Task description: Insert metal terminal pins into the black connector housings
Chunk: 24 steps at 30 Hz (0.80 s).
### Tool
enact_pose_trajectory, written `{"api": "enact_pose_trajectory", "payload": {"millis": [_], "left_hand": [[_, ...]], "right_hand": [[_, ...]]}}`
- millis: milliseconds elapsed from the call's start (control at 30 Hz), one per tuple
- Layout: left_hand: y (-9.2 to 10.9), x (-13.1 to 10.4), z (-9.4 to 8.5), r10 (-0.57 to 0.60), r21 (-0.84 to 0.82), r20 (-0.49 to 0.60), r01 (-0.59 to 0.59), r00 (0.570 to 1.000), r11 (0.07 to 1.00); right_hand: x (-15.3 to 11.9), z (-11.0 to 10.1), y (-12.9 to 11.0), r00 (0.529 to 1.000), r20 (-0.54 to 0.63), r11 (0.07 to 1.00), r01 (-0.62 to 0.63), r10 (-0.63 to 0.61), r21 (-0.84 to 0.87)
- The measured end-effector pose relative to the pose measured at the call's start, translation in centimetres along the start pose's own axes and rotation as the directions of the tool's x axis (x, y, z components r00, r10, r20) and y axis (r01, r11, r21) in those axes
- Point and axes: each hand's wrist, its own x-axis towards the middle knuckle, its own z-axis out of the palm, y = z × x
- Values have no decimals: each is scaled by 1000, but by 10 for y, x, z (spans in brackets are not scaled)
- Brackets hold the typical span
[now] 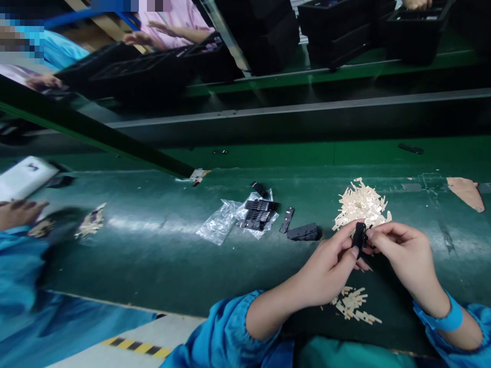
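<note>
My left hand [336, 263] grips a small black plastic part [359, 239], long and narrow, held upright between thumb and fingers. Close against its right side is my right hand [402, 250], thumb and forefinger pinched at the part's edge; what sits between those fingertips is too small to make out. Just beyond both hands lies a large heap of small cream-coloured strips [360, 202]. A smaller scatter of the same strips [355, 305] is on the table below my hands. Left of my left hand rests a dark flat block of parts [303, 232].
Stacked black parts [261, 212] lie on a clear plastic bag [220, 222] mid-table. A green post [153, 158] slants in from the left. At far left a co-worker's hand [19, 213] is by a white box [26, 179]. Black crates [333, 33] stand across the line.
</note>
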Motion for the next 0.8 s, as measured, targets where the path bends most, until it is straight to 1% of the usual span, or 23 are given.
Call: {"api": "enact_pose_trajectory", "payload": {"millis": [267, 467, 667, 800], "left_hand": [[1, 0, 0, -13, 10, -1, 13, 1000, 1000], [2, 0, 1, -17, -15, -3, 17, 1000, 1000], [4, 0, 1, -7, -12, -6, 7, 1000, 1000], [4, 1, 1, -20, -17, -9, 20, 1000, 1000]], "right_hand": [[0, 0, 0, 1000, -12, 1000, -12, 12, 1], [0, 1, 1, 1000, -14, 1000, -2, 2, 15], [-3, 2, -2, 998, -64, 999, 10, -8, 34], [-2, 2, -3, 998, -59, 1000, 11, -10, 21]]}}
